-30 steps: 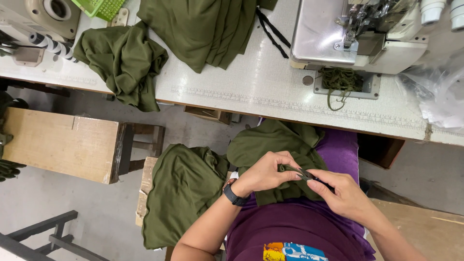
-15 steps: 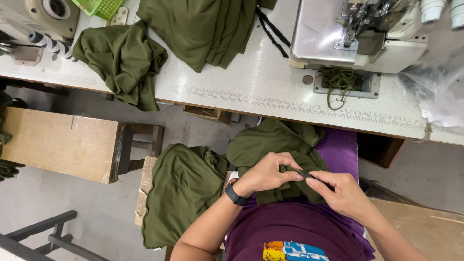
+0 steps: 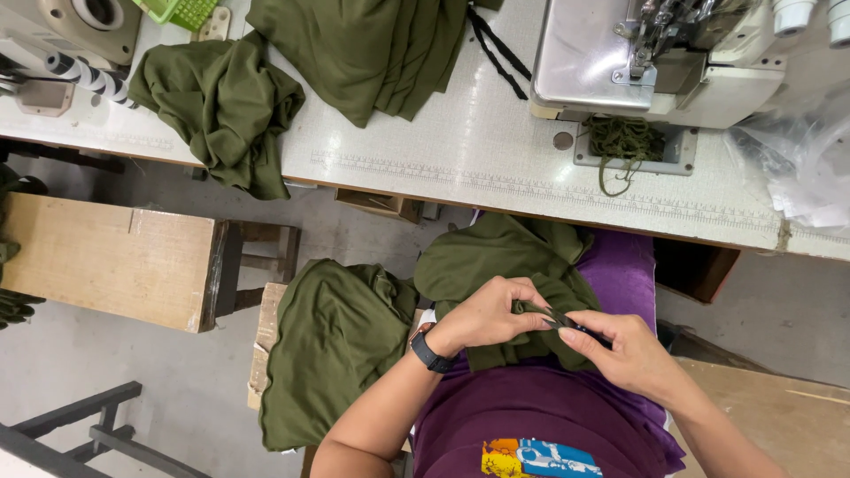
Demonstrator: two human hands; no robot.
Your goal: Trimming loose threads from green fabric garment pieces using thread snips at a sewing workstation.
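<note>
a view looking down from a person's head at their lap, in front of a white sewing table [image 3: 460, 150]. the left hand [image 3: 487, 314] is curled nearly closed, its thumb and fingers pinching a fold of the olive green knit garment piece [image 3: 505, 257] that lies bunched on the lap. the right hand [image 3: 624, 350] is also mostly closed, fingertips pinching a small dark strip [image 3: 567, 324] against the same cloth, just beside the left fingertips. a black wristwatch [image 3: 432, 352] sits on the left wrist. a second olive green fabric piece [image 3: 332, 345] hangs over a seat to the left. on the table lie a crumpled olive green cloth [image 3: 221, 102], a folded olive green stack [image 3: 372, 49] and a grey metal sewing machine [image 3: 637, 57]. a wooden bench [image 3: 111, 261] stands on the floor at left.
</note>
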